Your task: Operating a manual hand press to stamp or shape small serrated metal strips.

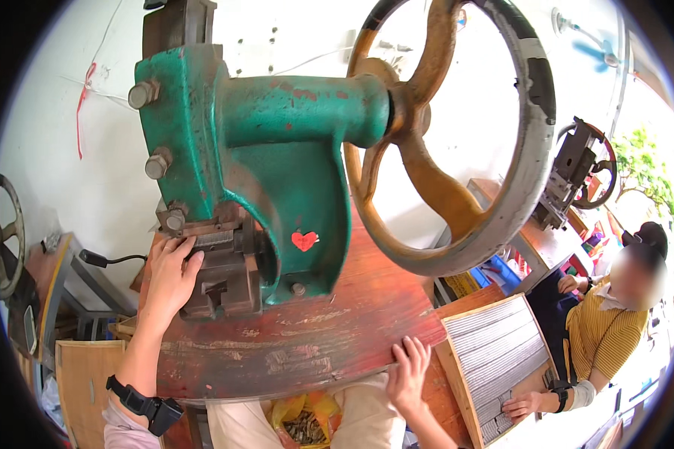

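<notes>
A green hand press (277, 150) stands on a worn reddish wooden table (299, 344). My left hand (171, 280) is at the left side of the dark metal die block (225, 277) under the press ram. Its thumb and forefinger are close together at the block's upper edge; anything small between them is hidden. At the table's front right edge my right hand (410, 374) rests with its fingers stretched over the wood, holding nothing. The big spoked handwheel (442, 254) rises on the press's right side, with neither hand on it.
On the right, a wooden tray (494, 352) holds rows of grey metal pieces, and a person in a yellow striped shirt (606, 329) reaches into it. A yellow bag (305, 419) of small metal parts sits between my legs. Another press (580, 168) stands beyond.
</notes>
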Demonstrator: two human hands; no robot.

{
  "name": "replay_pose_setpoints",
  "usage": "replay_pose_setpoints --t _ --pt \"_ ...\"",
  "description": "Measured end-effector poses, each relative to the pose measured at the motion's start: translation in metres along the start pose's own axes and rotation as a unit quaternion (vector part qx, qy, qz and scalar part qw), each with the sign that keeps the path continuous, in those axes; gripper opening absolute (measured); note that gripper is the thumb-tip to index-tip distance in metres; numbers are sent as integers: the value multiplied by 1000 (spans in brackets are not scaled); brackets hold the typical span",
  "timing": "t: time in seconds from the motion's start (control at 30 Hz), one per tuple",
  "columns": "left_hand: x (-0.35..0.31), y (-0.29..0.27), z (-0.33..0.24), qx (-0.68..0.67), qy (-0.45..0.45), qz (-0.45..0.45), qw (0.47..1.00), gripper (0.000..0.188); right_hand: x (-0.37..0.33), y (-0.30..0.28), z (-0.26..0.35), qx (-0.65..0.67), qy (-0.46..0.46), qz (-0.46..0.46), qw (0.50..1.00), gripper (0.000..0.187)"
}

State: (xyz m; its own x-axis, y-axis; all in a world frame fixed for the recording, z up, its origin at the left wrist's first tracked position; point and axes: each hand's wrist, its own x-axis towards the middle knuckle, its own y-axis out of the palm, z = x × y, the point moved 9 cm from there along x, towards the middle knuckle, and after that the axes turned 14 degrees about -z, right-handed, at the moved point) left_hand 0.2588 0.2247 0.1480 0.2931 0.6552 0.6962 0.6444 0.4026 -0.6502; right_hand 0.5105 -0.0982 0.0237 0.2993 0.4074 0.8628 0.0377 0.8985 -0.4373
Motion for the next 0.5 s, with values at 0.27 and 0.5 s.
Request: replay_pose_setpoints --t 0.27,0.5 --pt "2 -8 -2 -27 1 1 1000 39 12 -1 21 42 95 -37 994 27" --pt "0 -6 -1 -51 22 -20 998 35 88 25 131 309 21 -33 950 31"
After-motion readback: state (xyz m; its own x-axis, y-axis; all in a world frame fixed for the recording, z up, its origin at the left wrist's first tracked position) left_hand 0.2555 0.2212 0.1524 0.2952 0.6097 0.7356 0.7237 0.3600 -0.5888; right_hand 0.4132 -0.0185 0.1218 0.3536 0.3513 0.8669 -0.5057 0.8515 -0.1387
